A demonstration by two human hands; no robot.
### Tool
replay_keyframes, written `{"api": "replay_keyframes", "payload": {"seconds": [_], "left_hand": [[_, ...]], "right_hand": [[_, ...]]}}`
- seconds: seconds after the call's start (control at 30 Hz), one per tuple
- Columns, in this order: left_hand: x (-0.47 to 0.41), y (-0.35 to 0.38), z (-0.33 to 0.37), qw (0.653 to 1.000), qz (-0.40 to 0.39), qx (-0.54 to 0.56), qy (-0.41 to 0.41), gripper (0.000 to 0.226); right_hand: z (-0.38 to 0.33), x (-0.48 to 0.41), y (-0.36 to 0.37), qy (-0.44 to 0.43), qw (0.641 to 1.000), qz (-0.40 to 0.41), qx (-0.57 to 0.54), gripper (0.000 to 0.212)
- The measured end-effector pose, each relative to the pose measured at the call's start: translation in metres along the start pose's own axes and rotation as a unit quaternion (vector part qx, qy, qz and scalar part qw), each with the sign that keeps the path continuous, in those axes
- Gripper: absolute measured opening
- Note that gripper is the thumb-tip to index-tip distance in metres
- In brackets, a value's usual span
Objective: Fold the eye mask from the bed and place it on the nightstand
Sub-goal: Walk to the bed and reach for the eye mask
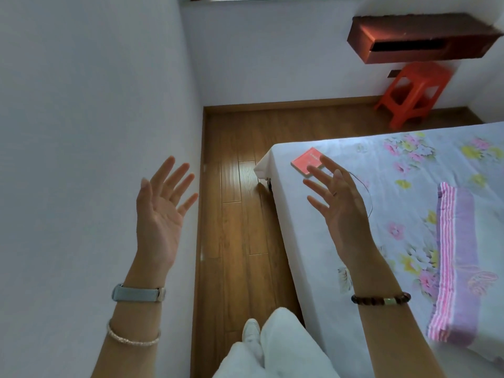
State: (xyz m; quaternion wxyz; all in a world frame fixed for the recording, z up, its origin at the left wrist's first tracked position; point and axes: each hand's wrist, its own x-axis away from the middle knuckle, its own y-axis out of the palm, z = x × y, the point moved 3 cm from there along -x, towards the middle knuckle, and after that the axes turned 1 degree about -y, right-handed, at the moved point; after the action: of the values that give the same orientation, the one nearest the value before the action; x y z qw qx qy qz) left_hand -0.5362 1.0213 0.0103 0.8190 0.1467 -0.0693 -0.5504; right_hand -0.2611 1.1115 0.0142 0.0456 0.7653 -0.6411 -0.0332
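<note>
Head view
Left hand: the left hand [161, 208] is raised in front of the plain white wall [90, 118], palm turned inward, fingers spread wide, holding nothing.
Left wrist: a pale blue band [137, 293] sits at the wrist, and a thin silvery bangle [131, 338] lies lower on the forearm.
Right hand: the right hand [341, 205] is raised over the near edge of the bed [313, 255], fingers fanned wide and empty.
Right wrist: a bracelet of dark round beads [380, 299] circles it.
Bed: a smooth white sheet printed with pink and yellow flowers covers it; a folded, pink-striped lilac towel-like cloth [452, 263] lies lengthwise on the right.
Book: a flat, reddish-pink rectangular book [305, 160] rests near the bed's far corner, partly behind the right fingertips.
Cord: a thin dark cord [366, 192] curves on the sheet just beside the right hand.
Eye mask: I cannot find it anywhere, so its direction cannot be told.
Floor: glossy wooden planks [240, 214] run between wall and bed.
Stool: an orange plastic stool [411, 96] stands under a dark red-brown wall shelf [414, 36].
</note>
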Motion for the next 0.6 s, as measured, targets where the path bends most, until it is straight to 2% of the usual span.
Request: {"api": "replay_keyframes", "payload": {"seconds": [0.23,0.6], "left_hand": [[-0.091,-0.005,-0.014,1.000,-0.001,0.000,-0.015,0.067],[-0.285,0.018,-0.034,1.000,-0.008,-0.004,-0.014,0.067]], "right_hand": [[0.016,-0.084,0.033,0.031,0.999,-0.015,0.001,0.052],[0.023,-0.276,0.047,0.020,1.000,0.006,-0.010,0.048]]}}
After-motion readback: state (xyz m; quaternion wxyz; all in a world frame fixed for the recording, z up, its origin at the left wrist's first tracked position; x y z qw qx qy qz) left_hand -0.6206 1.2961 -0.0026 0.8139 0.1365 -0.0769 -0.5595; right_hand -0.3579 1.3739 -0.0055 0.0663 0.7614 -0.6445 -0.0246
